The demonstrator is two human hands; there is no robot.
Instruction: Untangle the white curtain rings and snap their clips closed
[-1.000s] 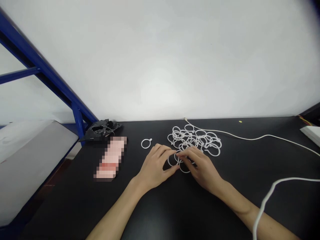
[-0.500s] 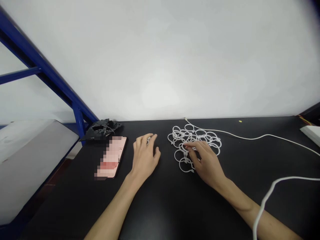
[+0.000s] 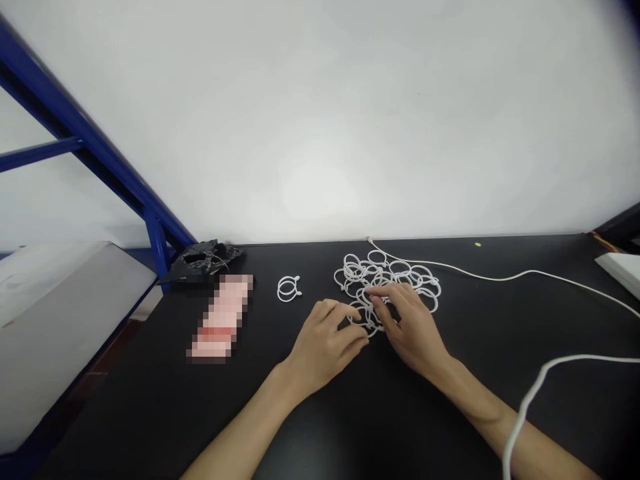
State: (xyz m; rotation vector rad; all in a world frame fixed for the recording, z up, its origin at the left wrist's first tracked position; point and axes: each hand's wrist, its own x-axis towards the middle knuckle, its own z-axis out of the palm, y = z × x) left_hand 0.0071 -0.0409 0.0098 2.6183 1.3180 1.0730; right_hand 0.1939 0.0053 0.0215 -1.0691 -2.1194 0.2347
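Note:
A loose pile of thin white plastic rings [image 3: 401,268] with small tabs lies on the black tabletop [image 3: 320,440]. At its near left edge is my left hand [image 3: 327,343], thumb and forefinger closed on the rim of a white ring. My right hand [image 3: 413,327] rests over the near side of the pile, its forefinger and thumb pinched together at another ring; the exact contact is partly hidden. Apart from the pile, two overlapping white rings [image 3: 287,289] lie to the left, beyond my left hand.
A phone [image 3: 223,313] with a blurred screen lies at left, with crumpled black plastic [image 3: 205,259] behind it. A thin white cable [image 3: 495,277] runs along the back right. A thicker white cord [image 3: 533,393] crosses over my right forearm. A blue metal frame [image 3: 120,167] stands at left.
My left hand has moved right and nearer, from the spot where the two separate rings now show, to the pile's edge. My right hand has stayed nearly in place.

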